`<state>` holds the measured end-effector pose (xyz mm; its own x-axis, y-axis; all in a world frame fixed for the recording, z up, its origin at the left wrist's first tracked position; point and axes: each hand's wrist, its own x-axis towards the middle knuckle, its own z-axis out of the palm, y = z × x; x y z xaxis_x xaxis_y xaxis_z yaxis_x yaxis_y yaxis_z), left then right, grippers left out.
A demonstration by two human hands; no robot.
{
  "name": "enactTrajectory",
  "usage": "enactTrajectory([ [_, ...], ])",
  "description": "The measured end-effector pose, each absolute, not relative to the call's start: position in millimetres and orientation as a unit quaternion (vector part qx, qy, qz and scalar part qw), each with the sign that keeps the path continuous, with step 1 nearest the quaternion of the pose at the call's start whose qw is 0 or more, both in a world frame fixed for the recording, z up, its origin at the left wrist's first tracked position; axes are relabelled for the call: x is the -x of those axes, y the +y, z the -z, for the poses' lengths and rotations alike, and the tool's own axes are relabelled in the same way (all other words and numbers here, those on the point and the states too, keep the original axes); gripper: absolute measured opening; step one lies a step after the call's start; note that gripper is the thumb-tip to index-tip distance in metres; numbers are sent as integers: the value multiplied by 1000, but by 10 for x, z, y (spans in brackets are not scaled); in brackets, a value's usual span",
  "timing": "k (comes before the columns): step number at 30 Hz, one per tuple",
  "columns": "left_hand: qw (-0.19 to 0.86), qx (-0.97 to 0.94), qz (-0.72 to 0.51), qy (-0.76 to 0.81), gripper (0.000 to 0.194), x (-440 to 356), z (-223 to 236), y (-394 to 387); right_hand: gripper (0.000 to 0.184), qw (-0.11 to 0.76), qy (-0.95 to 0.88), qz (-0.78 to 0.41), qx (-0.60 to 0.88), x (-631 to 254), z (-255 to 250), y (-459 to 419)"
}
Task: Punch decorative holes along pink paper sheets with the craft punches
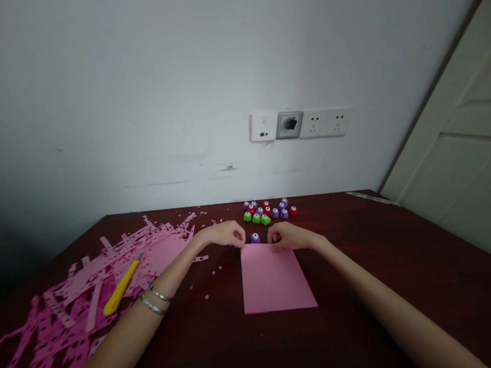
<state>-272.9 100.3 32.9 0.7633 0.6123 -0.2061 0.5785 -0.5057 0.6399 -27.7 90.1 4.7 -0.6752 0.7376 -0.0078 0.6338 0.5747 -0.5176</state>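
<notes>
A pink sheet of paper [276, 281] lies on the dark table in front of me. At its far left corner, my left hand [226, 234] is closed with the fingertips pinching the edge. My right hand [291, 236] has its thumb and fingers closed on the far edge, towards the right corner. Between the two hands, just beyond that edge, stands a small purple craft punch [255, 238] with a white top. Whether the paper reaches into the punch is too small to tell.
More punches in purple, red and green [257, 218] stand near the wall. On the left lies a heap of punched pink paper strips [68, 305], with a yellow-handled knife [124, 287] on top. Tiny pink cut-outs [207, 296] are scattered nearby. A printed strip [372, 198] lies at the back right.
</notes>
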Motion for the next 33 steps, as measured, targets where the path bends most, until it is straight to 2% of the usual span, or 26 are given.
enactTrajectory([
  [4, 407, -843, -8, 353, 15, 2750, -313, 1014, 8, 115, -867, -290, 389, 260, -50, 935],
  [11, 426, -835, 5, 347, 19, 2740, -294, 1012, 20, 124, -824, -386, 397, 204, -128, 956],
  [23, 390, -805, -88, 439, 18, 2552, -74, 986, 23, 91, -828, -339, 436, 141, -89, 984],
  [33, 401, -789, -93, 456, 13, 2556, -61, 1002, 23, 100, -824, -336, 446, 128, -70, 988],
])
